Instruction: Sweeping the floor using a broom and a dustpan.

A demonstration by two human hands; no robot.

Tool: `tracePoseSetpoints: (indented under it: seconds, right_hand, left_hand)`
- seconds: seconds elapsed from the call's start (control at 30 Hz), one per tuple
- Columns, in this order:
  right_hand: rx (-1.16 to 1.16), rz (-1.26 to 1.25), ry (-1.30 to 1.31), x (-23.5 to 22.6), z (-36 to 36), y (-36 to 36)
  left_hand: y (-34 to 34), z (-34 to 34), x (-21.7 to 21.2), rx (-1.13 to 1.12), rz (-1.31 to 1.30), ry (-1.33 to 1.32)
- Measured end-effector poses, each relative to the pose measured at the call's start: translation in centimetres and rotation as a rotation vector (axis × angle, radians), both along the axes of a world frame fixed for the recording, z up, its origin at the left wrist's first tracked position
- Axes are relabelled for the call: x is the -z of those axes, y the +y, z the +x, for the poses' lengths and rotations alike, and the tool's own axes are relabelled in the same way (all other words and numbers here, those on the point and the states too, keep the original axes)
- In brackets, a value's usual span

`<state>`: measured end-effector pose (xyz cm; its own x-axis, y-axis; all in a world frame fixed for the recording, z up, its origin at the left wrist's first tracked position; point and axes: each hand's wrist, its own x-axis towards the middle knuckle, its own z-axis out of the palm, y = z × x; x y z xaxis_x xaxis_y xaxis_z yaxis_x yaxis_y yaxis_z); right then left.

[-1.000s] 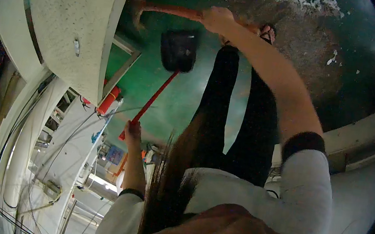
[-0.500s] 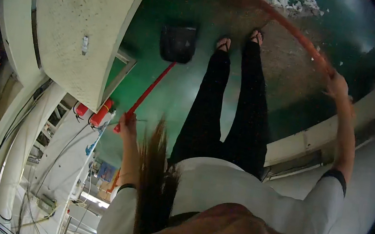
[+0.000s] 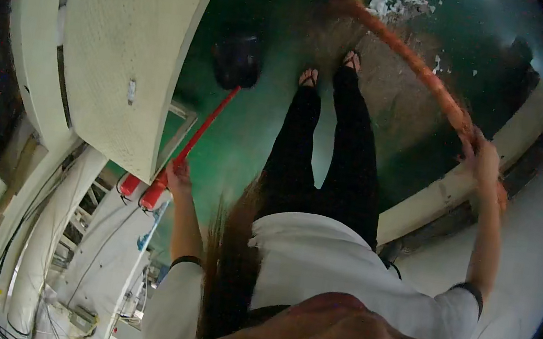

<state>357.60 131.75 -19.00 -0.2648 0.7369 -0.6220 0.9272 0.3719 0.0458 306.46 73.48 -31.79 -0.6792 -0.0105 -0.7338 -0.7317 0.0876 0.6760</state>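
Overhead, your left hand [image 3: 177, 173] grips the red handle of the dustpan [image 3: 237, 60], resting on the green floor [image 3: 256, 133] just left of your feet. Your right hand [image 3: 482, 154] clasps the orange broom [image 3: 406, 53]. White debris [image 3: 396, 0] lies unswept beyond the broom head.

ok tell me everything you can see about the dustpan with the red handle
The dustpan has a dark, plastic-looking scoop resting on the green floor, just left of the person's feet. Its long red handle slants back from the scoop to the left hand, which grips its upper end. Whether the scoop holds anything cannot be made out.
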Motion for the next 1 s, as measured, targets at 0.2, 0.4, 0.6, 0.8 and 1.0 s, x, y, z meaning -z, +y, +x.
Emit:
tracePoseSetpoints:
  seconds: [0.2,0.4,0.6,0.8,1.0]
  right_hand:
    - [-0.126,-0.058,0.184,15.9,-10.2,8.4]
    - [-0.066,-0.027,0.197,28.8,-17.4,19.2]
    - [0.203,-0.092,0.198,29.1,-5.5,23.8]
    - [0.230,-0.144,0.169,17.6,0.8,25.3]
    - [0.039,-0.304,0.220,25.0,-5.2,30.9]
  left_hand:
    - [11.4,-0.1,-0.5,-0.027,-0.054,0.005]
    - [24.6,1.2,-0.8,0.160,-0.071,0.004]
    - [32.6,-0.1,1.3,0.215,-0.155,-0.021]
    - [37.5,-2.7,1.8,0.271,-0.075,-0.202]
    - [38.7,-5.1,1.5,0.061,-0.146,-0.481]
